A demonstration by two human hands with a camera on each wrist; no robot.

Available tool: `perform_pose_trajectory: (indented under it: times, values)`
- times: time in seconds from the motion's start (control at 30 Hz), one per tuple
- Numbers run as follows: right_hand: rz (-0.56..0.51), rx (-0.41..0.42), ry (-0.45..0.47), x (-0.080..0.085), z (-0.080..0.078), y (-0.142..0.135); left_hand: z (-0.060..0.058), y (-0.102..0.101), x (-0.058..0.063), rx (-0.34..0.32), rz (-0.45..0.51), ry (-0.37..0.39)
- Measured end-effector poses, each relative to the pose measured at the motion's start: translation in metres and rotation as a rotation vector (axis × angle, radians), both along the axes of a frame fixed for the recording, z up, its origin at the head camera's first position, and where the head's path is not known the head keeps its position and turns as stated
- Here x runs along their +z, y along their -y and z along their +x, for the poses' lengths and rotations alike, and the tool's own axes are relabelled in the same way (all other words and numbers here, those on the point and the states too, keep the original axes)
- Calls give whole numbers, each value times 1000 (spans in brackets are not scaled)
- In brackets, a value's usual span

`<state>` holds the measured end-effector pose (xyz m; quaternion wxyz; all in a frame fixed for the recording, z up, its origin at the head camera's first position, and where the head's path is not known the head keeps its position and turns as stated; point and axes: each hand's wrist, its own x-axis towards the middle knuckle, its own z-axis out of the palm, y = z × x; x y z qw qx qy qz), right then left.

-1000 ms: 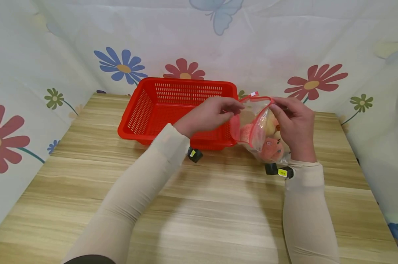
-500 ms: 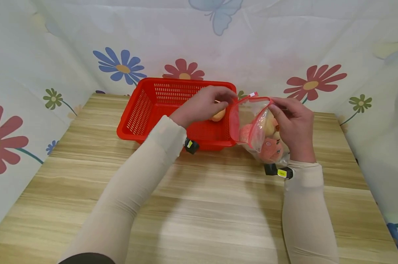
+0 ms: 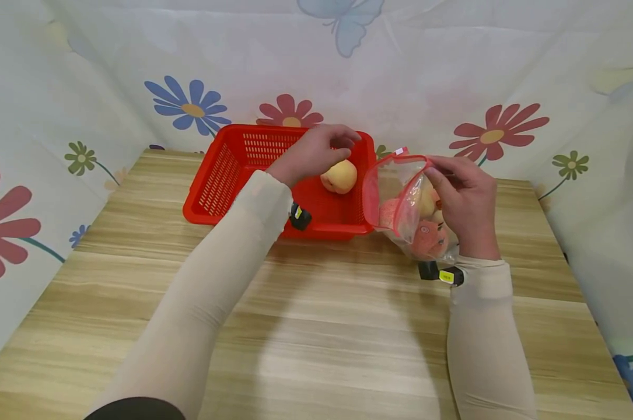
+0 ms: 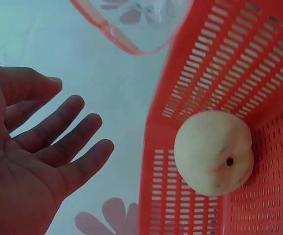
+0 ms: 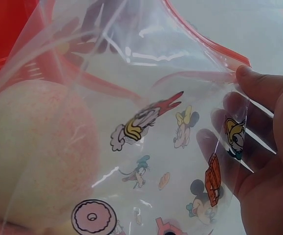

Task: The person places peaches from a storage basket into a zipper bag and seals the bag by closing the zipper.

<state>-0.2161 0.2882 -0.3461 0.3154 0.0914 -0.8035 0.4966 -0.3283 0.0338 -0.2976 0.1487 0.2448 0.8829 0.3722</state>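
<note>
Your left hand [image 3: 316,153] hangs over the red basket [image 3: 214,181], palm and fingers loosely bent, released and holding nothing; the left wrist view shows a gap between the fingertips and the peach. That peach [image 3: 339,177], pale yellow with a small dark spot visible from the left wrist, lies in the basket toward its right end. Your right hand [image 3: 471,204] grasps the clear zip bag [image 3: 370,201] by its pink-red edge, thumb and fingers pinching the film at the right of the mouth. The mouth gapes on the side facing the basket; the bag sits just beside the basket's right end, whether touching you can't tell. More round fruit inside it: a reddish fruit [image 3: 428,239] low down, plus other pale and pinkish ones, partly hidden by film and your hand. Cartoon figures and a pink doughnut print show on the bag in the right wrist view. Basket and bag both rest on the wood-grain table [image 3: 342,332], near the flowered cloth [image 3: 411,99]. Your sleeves are cream; a small black camera [image 3: 299,216] shows at your left wrist.
</note>
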Motion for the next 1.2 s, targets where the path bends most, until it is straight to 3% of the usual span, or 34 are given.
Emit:
perform_pose_trajectory:
  times: [0.2,0.4,0.77,1.2]
  values:
    - [3,-1,-4,0,0,1,-11,2,-3,50,22,53]
    - [17,-7,2,0,-2,1,-19,3,-7,98,-6,54]
    - [40,-18,14,-2,2,0,-28,1,-25,117,-82,88]
    - [60,-19,7,0,1,1,-36,-2,-33,144,-110,127]
